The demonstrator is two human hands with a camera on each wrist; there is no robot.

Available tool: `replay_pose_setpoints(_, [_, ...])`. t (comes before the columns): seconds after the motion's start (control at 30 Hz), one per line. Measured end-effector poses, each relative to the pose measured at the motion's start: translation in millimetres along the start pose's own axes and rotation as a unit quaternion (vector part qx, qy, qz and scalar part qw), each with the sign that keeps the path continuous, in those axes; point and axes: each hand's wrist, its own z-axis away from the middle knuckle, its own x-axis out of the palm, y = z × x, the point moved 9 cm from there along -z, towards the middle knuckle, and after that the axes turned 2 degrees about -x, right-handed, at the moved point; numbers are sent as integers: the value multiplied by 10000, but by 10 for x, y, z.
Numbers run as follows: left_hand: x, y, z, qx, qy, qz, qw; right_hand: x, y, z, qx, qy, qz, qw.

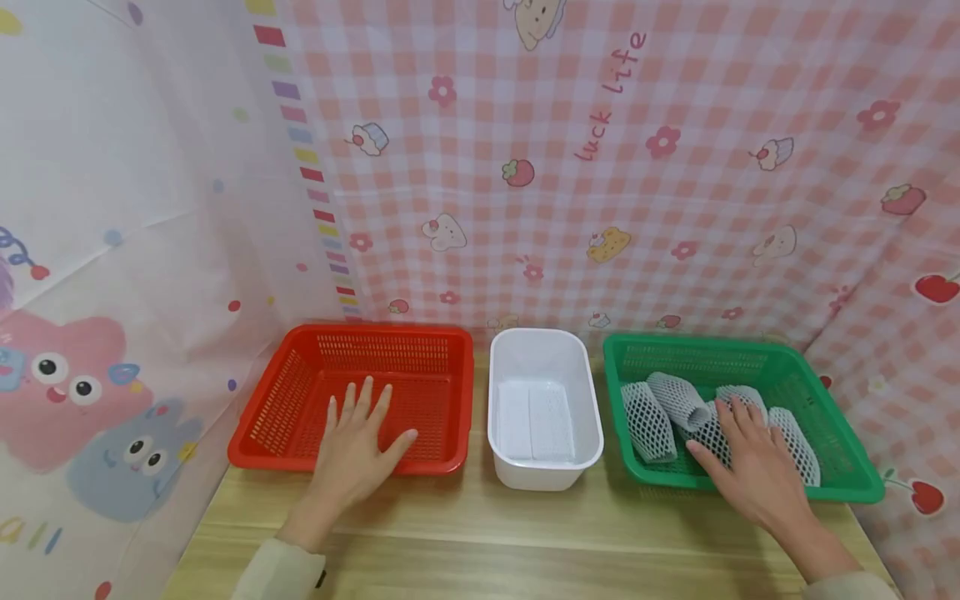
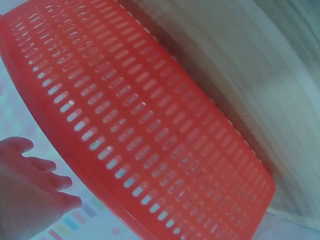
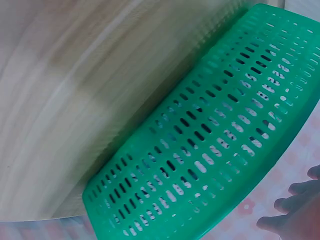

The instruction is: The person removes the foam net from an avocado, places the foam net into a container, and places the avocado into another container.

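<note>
While the left hand hovers spread over the red basket, the right hand likewise over the green basket, we judge the white foam-net sleeves light, squashy, best pinched mid-length.

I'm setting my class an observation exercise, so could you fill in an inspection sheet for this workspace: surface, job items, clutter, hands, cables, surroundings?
Surface: wood-grain tabletop.
Job items: red basket, no contents seen; white container in the middle, no contents seen; green basket holding several white mesh sleeves.
Clutter: nothing seen.
Hands: left hand over the red basket, fingers spread, holding nothing; right hand over the mesh sleeves, fingers extended, contact unclear.
Cables: nothing seen.
Surroundings: pink checked cloth behind and at the right; white cartoon-print cloth at the left.
</note>
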Motion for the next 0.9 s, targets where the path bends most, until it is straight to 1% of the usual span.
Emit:
replay_pose_setpoints(0.17, [-9, 92, -43, 72, 104, 59, 9999, -22, -75, -68, -87, 9, -26, 10000])
replay_pose_setpoints(0.33, [5, 178, -80, 77, 70, 148, 9998, -1, -141, -137, -66, -71, -131, 9999])
replay_pose_setpoints(0.43, [24, 243, -95, 81, 78, 178, 9998, 16, -176, -179, -21, -141, -127, 9998])
replay_pose_setpoints(0.7, [83, 445, -124, 107, 240, 326, 9991, 93, -235, -265, 124, -387, -197, 9990])
replay_pose_setpoints(0.9, [160, 609, -132, 82, 250, 570, 9980, 138, -272, -326, 91, -399, -279, 9988])
